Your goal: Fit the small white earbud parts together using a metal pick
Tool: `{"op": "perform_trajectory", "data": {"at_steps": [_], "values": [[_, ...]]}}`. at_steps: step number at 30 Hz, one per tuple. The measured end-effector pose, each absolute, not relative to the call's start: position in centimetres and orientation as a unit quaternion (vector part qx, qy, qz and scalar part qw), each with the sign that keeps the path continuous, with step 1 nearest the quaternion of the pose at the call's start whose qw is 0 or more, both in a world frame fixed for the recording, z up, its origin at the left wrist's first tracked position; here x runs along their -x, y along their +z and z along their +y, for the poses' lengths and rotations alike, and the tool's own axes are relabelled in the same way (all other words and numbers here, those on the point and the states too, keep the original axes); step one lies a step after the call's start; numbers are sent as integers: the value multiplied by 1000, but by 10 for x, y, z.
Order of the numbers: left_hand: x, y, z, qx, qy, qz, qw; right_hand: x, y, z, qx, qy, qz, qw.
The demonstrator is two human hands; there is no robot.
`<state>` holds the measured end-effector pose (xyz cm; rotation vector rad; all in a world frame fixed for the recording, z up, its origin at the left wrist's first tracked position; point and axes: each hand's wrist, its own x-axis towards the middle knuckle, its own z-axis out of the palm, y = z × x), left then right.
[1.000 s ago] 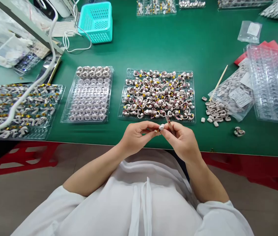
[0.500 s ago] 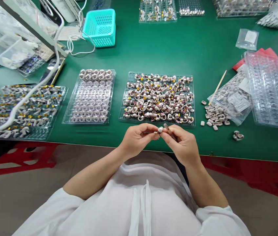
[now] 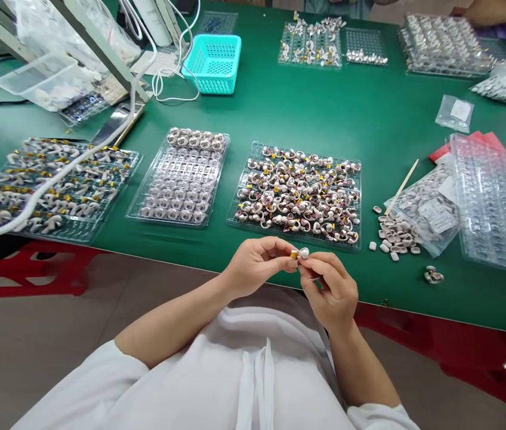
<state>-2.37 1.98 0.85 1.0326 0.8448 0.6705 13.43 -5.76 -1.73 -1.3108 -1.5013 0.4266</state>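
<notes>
Between my fingertips is a small white rounded earphone part (image 3: 304, 253) with a yellow strip at its left side. My left hand (image 3: 259, 266) pinches the strip end between thumb and fingers. From the other side, my right hand (image 3: 331, 289) closes on the white end. A sliver of something dark shows under the right fingers, mostly hidden. Just beyond both hands lies a clear tray (image 3: 239, 224) heaped with similar pale curved parts that have yellow and dark bits.
Left stand a clear tray of round parts (image 3: 176, 179) and another tray (image 3: 96, 230), crossed by a white cable (image 3: 33, 203). Right lie loose pale caps (image 3: 398, 233), a wooden stick (image 3: 403, 185), a bag (image 3: 436, 215) and stacked trays (image 3: 494, 203). A turquoise basket (image 3: 215, 65) sits behind.
The view has tilted and shifted. My right hand has turned, and the dark slim tool that stuck up from its fingers is now mostly hidden. The yellow strip shows more clearly.
</notes>
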Motion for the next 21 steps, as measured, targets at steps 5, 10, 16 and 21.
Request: {"op": "perform_trajectory", "data": {"at_steps": [5,10,16,21], "values": [[27,9,19,-442,300,377,757,-136,-16,-57,531,149,-663,507],[33,12,24,-372,243,347,826,-145,-11,-56,501,99,-716,477],[37,8,38,-317,166,306,882,-152,-12,-53,454,42,-782,426],[41,13,47,-342,98,320,878,-155,-7,-50,420,24,-817,394]]}}
